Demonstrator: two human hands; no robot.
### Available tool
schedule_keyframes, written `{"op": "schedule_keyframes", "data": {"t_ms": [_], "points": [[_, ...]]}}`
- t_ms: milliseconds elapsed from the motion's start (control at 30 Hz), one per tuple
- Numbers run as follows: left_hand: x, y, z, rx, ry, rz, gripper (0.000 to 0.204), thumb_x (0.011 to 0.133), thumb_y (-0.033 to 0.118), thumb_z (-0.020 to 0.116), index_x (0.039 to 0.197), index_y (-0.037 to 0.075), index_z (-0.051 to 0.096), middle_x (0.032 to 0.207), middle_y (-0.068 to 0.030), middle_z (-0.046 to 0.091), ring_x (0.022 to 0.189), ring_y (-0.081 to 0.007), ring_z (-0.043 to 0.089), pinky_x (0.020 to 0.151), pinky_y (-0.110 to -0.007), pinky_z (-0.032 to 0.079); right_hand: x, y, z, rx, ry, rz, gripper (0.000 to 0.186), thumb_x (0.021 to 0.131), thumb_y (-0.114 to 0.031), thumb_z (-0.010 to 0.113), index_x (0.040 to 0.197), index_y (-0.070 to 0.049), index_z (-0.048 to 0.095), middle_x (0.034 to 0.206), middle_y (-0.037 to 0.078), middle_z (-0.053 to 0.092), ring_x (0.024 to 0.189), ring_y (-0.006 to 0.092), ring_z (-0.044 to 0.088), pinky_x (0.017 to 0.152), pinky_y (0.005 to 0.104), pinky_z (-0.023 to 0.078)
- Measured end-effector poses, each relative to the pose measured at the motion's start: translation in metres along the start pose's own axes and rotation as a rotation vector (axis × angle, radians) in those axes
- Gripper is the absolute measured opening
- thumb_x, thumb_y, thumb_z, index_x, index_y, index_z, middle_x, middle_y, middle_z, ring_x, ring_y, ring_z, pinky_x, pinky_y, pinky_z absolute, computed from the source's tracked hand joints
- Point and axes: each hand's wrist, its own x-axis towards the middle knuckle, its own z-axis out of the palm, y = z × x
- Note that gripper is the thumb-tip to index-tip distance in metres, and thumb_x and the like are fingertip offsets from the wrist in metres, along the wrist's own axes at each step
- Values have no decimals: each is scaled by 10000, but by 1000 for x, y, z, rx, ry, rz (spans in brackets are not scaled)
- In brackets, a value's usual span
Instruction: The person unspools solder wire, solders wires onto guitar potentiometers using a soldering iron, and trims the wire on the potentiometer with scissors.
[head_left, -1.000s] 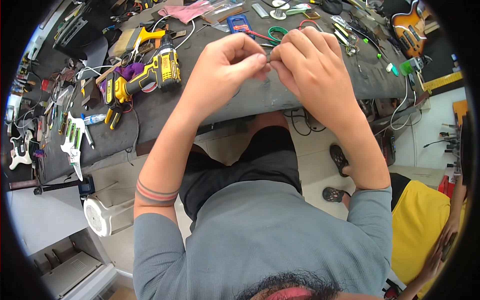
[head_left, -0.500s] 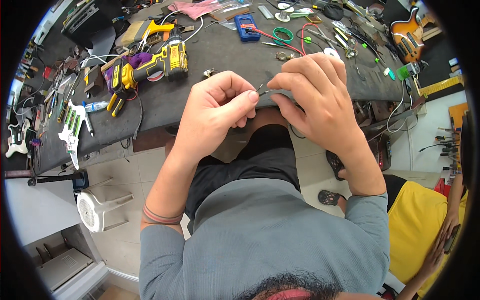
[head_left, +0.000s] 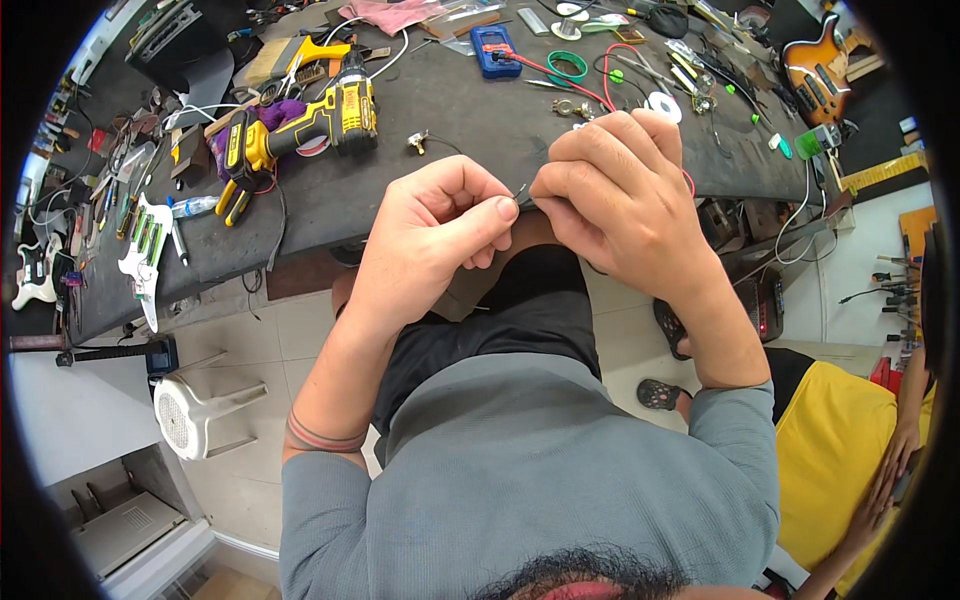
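Note:
Above the bench's front edge, my left hand pinches a thin dark wire between thumb and forefinger. A short end of it sticks out toward my other hand. Close beside that end is my right hand, its thumb and fingers pressed together; what lies between these fingertips is hidden. Beyond my left hand, a small metal jack-like part with a dark lead rests on the bench.
A yellow-black cordless drill and a brush lie to the left. Behind my right hand are a blue multimeter, red leads and a green ring. A guitar body stands far right. A person in yellow sits lower right.
My right thumb and fingers, apart before, have come together beside the wire. My left hand has dropped slightly, so more of the jack-like part and its lead shows.

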Motion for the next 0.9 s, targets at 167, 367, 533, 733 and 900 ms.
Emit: {"op": "schedule_keyframes", "data": {"t_ms": [167, 367, 533, 733, 900], "points": [[1, 4, -1, 9, -72, -67, 120, 1078, 136, 781, 1075, 25, 734, 852, -36, 756, 688, -50, 656, 609, -211, 506, -1, 3, 2, -8, -7, -31, 214, 823, -169, 871, 973, -171, 718, 1063, -28, 654, 1061, 188, 649, 1021, 403, 440], [1, 4, -2, 33, -88, -74, 126, 1079, 142, 778, 1079, 19, 749, 838, -43, 765, 676, -57, 666, 598, -216, 505, -1, 3, 3, -1, -27, -35, 220, 804, -162, 867, 965, -174, 719, 1064, -30, 648, 1063, 186, 646, 1020, 399, 439], [1, 2, -4, 16, -95, -93, 118, 1076, 135, 772, 1071, 17, 770, 827, -39, 761, 678, -56, 665, 590, -213, 494, -3, 3, 4, 0, -16, -42, 226, 805, -161, 868, 973, -174, 718, 1068, -30, 648, 1065, 188, 644, 1022, 401, 441], [0, -2, -2, 13, -71, -45, 106, 1070, 121, 770, 1072, 17, 783, 822, -18, 750, 686, -46, 651, 583, -210, 478, -4, 2, 5, 23, -25, -32, 231, 818, -158, 869, 991, -177, 718, 1079, -31, 656, 1082, 201, 646, 1036, 406, 443], [-3, -1, 1, 52, -51, -5, 100, 1068, 116, 773, 1079, 17, 785, 826, 3, 737, 697, -26, 623, 585, -204, 460, -7, 1, 6, 60, -15, -5, 237, 840, -162, 871, 1023, -183, 722, 1108, -37, 668, 1106, 208, 650, 1048, 412, 441]]}}
